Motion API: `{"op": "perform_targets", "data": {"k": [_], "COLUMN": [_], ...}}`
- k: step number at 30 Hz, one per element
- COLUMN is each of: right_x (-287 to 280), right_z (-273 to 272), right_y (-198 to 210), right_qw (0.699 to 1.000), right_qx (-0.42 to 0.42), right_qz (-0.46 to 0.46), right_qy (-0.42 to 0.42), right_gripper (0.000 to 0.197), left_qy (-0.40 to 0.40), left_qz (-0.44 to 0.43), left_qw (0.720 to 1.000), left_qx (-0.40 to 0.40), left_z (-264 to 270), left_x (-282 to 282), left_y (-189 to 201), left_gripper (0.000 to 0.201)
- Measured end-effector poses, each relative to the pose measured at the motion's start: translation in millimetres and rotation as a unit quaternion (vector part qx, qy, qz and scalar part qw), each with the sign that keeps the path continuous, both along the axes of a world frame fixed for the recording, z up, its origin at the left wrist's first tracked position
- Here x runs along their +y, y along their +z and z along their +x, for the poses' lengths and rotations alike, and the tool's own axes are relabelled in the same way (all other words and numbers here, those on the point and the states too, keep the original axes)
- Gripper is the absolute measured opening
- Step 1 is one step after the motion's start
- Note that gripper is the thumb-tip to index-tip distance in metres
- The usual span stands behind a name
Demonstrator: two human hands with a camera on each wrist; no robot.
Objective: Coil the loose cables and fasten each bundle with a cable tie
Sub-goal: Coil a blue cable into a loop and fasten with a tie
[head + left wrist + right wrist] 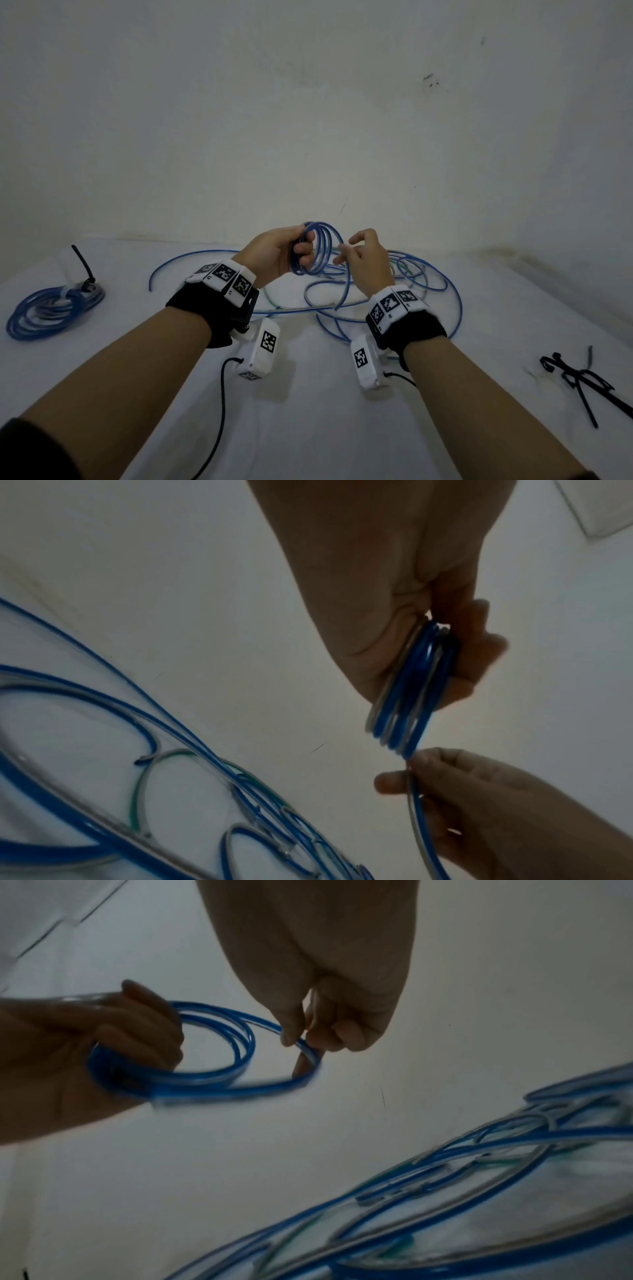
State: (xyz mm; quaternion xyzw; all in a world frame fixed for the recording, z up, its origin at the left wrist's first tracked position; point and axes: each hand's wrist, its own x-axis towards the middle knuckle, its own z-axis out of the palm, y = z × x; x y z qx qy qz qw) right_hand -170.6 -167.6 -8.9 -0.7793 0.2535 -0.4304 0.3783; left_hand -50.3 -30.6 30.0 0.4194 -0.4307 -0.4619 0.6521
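My left grip (274,251) holds the small blue coil (317,248) above the loose cable tangle (394,291) on the tabletop (308,428); my right grip (364,258) pinches the strand just beside the coil.

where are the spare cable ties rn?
Head view: the spare cable ties lie loose on the white table, near its right edge, right of the right hand and the uncoiled blue cable.

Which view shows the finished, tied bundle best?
The head view: the tied coil lies whole at the table's far left, a black cable tie sticking up from it. Neither wrist view shows it; both look at the new coil gripped by the left hand and the loose cable on the table.
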Motion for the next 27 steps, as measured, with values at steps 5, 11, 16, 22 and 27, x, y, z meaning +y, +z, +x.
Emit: {"op": "perform_targets", "data": {"k": [5, 11, 16, 22, 27], "right_x": [7, 23, 27, 33, 33], "right_z": [0, 5, 9, 11, 13], "right_y": [-11, -10, -15, -17, -18], "right_qw": [0.994, 0.974, 0.971, 0.984, 0.985], "right_qx": [0.039, -0.023, -0.061, -0.091, -0.093], "right_qz": [0.0, 0.094, 0.123, 0.088, 0.101], "right_qy": [0.102, 0.207, 0.196, 0.124, 0.102], "right_gripper": [0.012, 0.028, 0.018, 0.01, 0.004], "left_qy": [0.044, 0.102, 0.065, 0.066, 0.057], "left_qz": [-0.073, -0.099, -0.093, -0.106, -0.105], "left_qw": [0.995, 0.987, 0.983, 0.981, 0.977], "left_qx": [0.058, 0.075, 0.146, 0.15, 0.179], "left_z": [5, 2, 0, -4, -9], "left_x": [-4, -12, -12, -15, -18], "left_y": [2, -1, 0, -5, -5], "left_gripper": [0.032, 0.036, 0.036, 0.035, 0.033]}}
